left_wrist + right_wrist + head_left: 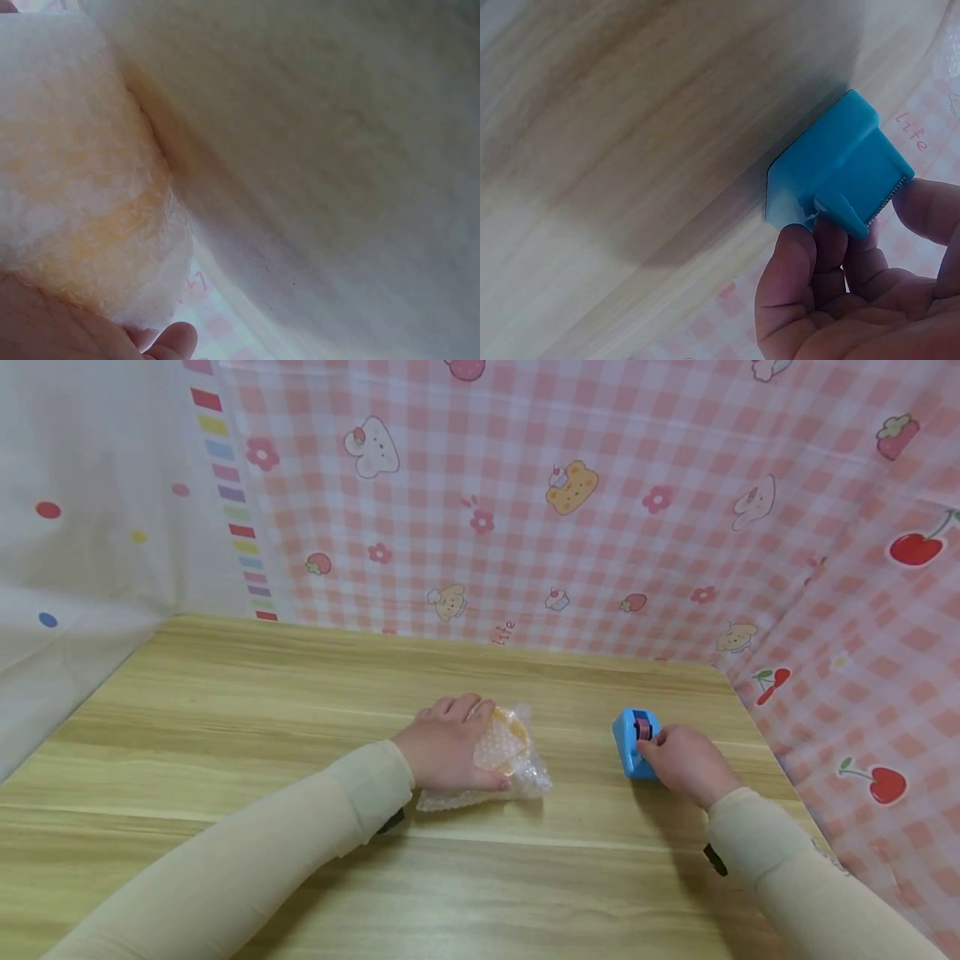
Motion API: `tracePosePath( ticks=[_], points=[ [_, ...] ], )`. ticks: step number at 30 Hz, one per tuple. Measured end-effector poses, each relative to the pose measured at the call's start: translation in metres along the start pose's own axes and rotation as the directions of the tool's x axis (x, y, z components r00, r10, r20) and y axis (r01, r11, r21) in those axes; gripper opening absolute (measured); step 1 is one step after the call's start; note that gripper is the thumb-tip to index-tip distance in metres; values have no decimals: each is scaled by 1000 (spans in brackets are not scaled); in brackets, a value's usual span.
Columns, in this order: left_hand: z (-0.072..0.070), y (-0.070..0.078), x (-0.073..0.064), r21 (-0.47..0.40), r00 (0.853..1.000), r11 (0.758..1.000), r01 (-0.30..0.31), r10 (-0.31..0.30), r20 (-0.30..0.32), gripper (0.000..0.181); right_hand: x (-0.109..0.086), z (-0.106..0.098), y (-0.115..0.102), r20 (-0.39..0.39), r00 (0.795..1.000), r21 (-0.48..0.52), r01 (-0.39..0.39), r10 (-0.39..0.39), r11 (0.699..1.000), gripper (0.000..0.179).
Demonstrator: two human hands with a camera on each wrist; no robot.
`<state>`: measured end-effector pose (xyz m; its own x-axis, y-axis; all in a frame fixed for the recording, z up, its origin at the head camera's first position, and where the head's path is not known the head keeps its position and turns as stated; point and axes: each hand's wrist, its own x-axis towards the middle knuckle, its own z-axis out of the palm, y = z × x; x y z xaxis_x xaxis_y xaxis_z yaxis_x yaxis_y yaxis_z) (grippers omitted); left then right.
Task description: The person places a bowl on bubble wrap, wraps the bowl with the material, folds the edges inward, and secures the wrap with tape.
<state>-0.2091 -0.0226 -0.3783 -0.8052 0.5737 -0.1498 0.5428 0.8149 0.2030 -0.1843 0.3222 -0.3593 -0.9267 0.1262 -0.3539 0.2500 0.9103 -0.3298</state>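
On the wooden table lies a bundle of clear bubble wrap [501, 752] with something orange-yellow inside; its kind is hidden by the wrap. My left hand [450, 747] holds the bundle from above, fingers spread along the far side and thumb along the near side. The wrapped bundle [82, 172] fills the left part of the left wrist view. To the right stands a blue tape dispenser [628, 747] with a small roll in it. My right hand [690, 764] grips it at its right side. In the right wrist view, the thumb touches the dispenser's [825, 165] toothed edge and the other fingers curl against its side.
The light wooden table [225, 727] runs back to a pink checked cloth [525, 552] with cartoon prints. Another cherry-printed cloth [862, 718] hangs along the right edge, and a white dotted cloth [82, 568] hangs at the left.
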Motion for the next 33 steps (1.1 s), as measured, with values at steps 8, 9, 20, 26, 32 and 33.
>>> tracePosePath(
  ticks=[8,9,20,26,32,33],
  points=[
    [0,1,0,6,1000,1000,2,-2,-4,119,1,1,1,-13,1000,13,11,-11,1000,36],
    [0,1,0,7,1000,1000,2,-2,-5,119,1,1,1,-12,1000,14,9,-9,1000,36],
    [0,1,0,12,1000,1000,6,-6,-7,119,3,0,1,-2,1000,22,8,-8,1000,36],
    [0,2,0,9,1000,1000,6,-6,-10,119,4,0,1,-7,1000,19,20,-20,1000,35],
    [-1,2,-1,-1,1000,1000,3,-3,-8,118,6,-1,-1,5,1000,5,22,-22,1000,40],
    [-1,2,-1,-1,1000,1000,3,-3,-8,118,6,-1,-1,7,1000,6,20,-20,1000,41]
  ],
)
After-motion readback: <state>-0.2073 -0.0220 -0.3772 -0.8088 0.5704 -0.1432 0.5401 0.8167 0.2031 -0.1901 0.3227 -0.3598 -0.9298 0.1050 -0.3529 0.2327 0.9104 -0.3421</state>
